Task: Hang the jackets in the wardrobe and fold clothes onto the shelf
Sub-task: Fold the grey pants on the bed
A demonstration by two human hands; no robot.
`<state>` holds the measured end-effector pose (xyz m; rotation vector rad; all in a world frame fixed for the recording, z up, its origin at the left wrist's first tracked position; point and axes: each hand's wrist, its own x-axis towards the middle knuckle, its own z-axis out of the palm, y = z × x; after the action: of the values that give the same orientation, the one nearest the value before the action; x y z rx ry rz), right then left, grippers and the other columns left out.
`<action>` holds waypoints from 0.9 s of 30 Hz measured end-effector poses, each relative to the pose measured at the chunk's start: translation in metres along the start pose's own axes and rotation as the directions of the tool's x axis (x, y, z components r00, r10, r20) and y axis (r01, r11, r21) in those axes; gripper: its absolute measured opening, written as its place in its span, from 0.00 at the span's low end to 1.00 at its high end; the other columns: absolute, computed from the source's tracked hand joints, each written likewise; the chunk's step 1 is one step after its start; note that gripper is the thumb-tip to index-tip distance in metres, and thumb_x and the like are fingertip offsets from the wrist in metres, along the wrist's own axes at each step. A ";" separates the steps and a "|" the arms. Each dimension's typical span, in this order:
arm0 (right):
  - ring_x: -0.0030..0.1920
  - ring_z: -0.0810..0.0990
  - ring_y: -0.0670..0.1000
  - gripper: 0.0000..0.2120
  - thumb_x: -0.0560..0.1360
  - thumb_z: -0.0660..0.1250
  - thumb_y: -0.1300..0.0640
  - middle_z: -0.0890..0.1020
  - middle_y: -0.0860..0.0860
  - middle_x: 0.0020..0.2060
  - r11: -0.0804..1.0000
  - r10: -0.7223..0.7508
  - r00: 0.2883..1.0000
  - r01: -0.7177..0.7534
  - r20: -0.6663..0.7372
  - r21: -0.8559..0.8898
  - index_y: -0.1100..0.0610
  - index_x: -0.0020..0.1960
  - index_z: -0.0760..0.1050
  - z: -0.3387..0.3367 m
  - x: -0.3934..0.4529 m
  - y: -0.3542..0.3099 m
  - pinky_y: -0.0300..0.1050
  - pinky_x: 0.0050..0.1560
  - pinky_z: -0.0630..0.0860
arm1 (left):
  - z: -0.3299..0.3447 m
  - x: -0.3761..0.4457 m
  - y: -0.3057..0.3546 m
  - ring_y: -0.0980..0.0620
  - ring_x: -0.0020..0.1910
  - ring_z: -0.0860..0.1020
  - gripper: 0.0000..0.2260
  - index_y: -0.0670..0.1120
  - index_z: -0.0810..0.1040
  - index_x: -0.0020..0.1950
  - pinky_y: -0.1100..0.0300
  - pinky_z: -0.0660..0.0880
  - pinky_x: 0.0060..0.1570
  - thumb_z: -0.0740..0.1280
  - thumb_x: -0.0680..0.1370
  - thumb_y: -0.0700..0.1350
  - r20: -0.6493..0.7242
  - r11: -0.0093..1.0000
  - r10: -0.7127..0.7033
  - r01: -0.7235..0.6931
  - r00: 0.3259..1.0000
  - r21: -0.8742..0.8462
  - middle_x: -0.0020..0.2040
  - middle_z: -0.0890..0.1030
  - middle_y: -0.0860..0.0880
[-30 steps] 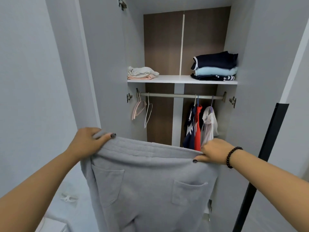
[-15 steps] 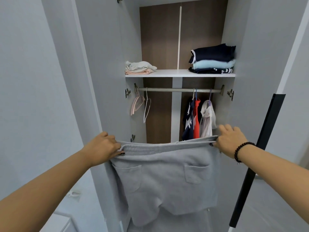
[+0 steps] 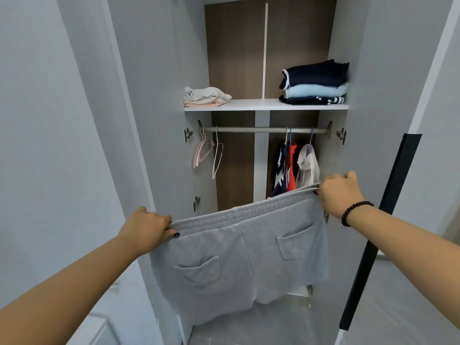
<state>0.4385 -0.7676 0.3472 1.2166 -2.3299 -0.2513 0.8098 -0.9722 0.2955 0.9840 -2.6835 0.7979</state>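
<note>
Grey sweatpants (image 3: 244, 257) hang in front of the open wardrobe, folded up so their two back pockets face me. My left hand (image 3: 146, 229) grips the waistband's left end; my right hand (image 3: 339, 192) grips the right end, held higher. The white shelf (image 3: 256, 105) carries a pale folded pile (image 3: 206, 97) on the left and a stack of navy and light blue clothes (image 3: 315, 83) on the right. Below it, jackets (image 3: 296, 168) in navy, red and white hang at the right end of the rail (image 3: 263, 129).
Empty pink and white hangers (image 3: 209, 154) hang at the rail's left end. The wardrobe doors stand open on both sides; the right door has a black edge strip (image 3: 380, 232). A white object sits low at the left (image 3: 92, 329). Grey floor lies below.
The sweatpants have been stretched out and pushed away from me toward the wardrobe. My right hand rose while my left stayed lower, tilting the waistband.
</note>
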 end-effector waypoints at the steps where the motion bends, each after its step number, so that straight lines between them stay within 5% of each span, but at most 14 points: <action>1: 0.37 0.69 0.50 0.14 0.75 0.57 0.63 0.74 0.47 0.36 0.997 -0.004 1.000 0.005 -0.014 0.078 0.52 0.32 0.65 0.002 0.003 0.000 0.44 0.46 0.60 | -0.004 0.001 0.001 0.50 0.42 0.79 0.17 0.52 0.72 0.46 0.60 0.66 0.47 0.55 0.80 0.63 0.050 0.999 -0.046 0.047 0.998 -0.007 0.43 0.83 0.51; 3: 0.36 0.71 0.52 0.11 0.77 0.59 0.60 0.78 0.54 0.40 0.943 0.021 0.998 0.001 -0.062 0.332 0.57 0.37 0.72 0.008 0.008 0.003 0.43 0.40 0.67 | -0.010 0.002 0.004 0.52 0.44 0.79 0.16 0.53 0.72 0.41 0.60 0.66 0.43 0.61 0.77 0.64 0.103 0.974 -0.189 0.200 0.976 -0.110 0.42 0.82 0.54; 5: 0.33 0.72 0.53 0.11 0.77 0.62 0.59 0.78 0.56 0.36 0.856 0.075 0.991 -0.008 -0.110 0.518 0.60 0.36 0.73 0.012 0.009 0.006 0.43 0.35 0.69 | -0.008 0.002 0.001 0.52 0.38 0.76 0.15 0.54 0.75 0.33 0.60 0.66 0.36 0.70 0.72 0.61 0.127 0.833 -0.319 0.342 0.939 -0.436 0.36 0.77 0.55; 8: 0.29 0.70 0.53 0.16 0.75 0.61 0.60 0.72 0.56 0.27 0.732 0.149 0.988 -0.082 -0.041 0.676 0.60 0.29 0.67 0.011 0.007 0.008 0.41 0.28 0.63 | -0.010 -0.001 -0.006 0.51 0.29 0.69 0.20 0.50 0.73 0.22 0.61 0.65 0.31 0.79 0.67 0.53 0.300 0.290 -0.353 0.409 0.886 -0.865 0.25 0.70 0.55; 10: 0.31 0.71 0.55 0.15 0.75 0.61 0.59 0.72 0.55 0.28 0.666 0.171 0.985 -0.144 0.038 0.732 0.60 0.30 0.66 0.010 0.006 0.002 0.41 0.27 0.62 | -0.013 -0.002 0.000 0.48 0.37 0.81 0.10 0.47 0.83 0.35 0.55 0.78 0.40 0.78 0.68 0.52 0.484 -0.006 -0.273 0.501 0.831 -0.865 0.35 0.83 0.51; 12: 0.35 0.72 0.57 0.12 0.74 0.62 0.58 0.73 0.55 0.31 0.608 0.179 0.976 -0.207 0.122 0.767 0.59 0.33 0.66 0.014 0.006 -0.009 0.43 0.28 0.63 | -0.010 -0.001 0.013 0.43 0.49 0.84 0.13 0.43 0.84 0.49 0.49 0.80 0.53 0.78 0.70 0.48 0.621 -0.204 -0.201 0.587 0.758 -0.783 0.46 0.86 0.45; 16: 0.39 0.73 0.55 0.09 0.73 0.64 0.59 0.73 0.55 0.38 0.523 0.153 0.952 -0.307 0.267 0.795 0.58 0.39 0.65 0.021 0.003 -0.039 0.43 0.30 0.68 | -0.003 0.006 0.050 0.41 0.50 0.83 0.18 0.38 0.82 0.53 0.49 0.80 0.53 0.79 0.67 0.44 0.718 -0.345 -0.174 0.641 0.674 -0.686 0.48 0.85 0.40; 20: 0.39 0.76 0.54 0.04 0.71 0.63 0.61 0.75 0.55 0.41 0.326 0.087 0.934 -0.356 0.347 0.876 0.58 0.44 0.68 0.021 -0.013 -0.070 0.48 0.37 0.78 | 0.004 0.013 0.080 0.43 0.49 0.83 0.19 0.38 0.78 0.55 0.52 0.81 0.48 0.79 0.68 0.41 0.749 -0.475 -0.158 0.616 0.643 -0.629 0.50 0.84 0.40; 24: 0.33 0.81 0.56 0.05 0.74 0.63 0.63 0.79 0.55 0.40 0.066 -0.149 0.926 -0.340 0.346 0.938 0.57 0.49 0.72 -0.005 -0.035 -0.099 0.47 0.30 0.80 | 0.001 0.018 0.101 0.45 0.50 0.81 0.15 0.41 0.78 0.54 0.48 0.78 0.56 0.76 0.70 0.38 0.703 -0.527 -0.093 0.565 0.705 -0.635 0.52 0.82 0.41; 27: 0.35 0.83 0.59 0.09 0.74 0.65 0.65 0.82 0.62 0.40 -0.046 -0.379 0.866 -0.368 0.325 0.929 0.58 0.54 0.74 -0.026 -0.043 -0.113 0.51 0.37 0.83 | -0.008 0.022 0.111 0.46 0.47 0.80 0.15 0.40 0.77 0.55 0.53 0.79 0.49 0.75 0.70 0.34 0.622 -0.606 -0.002 0.494 0.783 -0.624 0.51 0.81 0.39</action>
<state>0.5534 -0.7969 0.3119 1.8961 -2.8827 1.8865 0.7217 -0.9091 0.2624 1.0008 -1.4038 -1.9554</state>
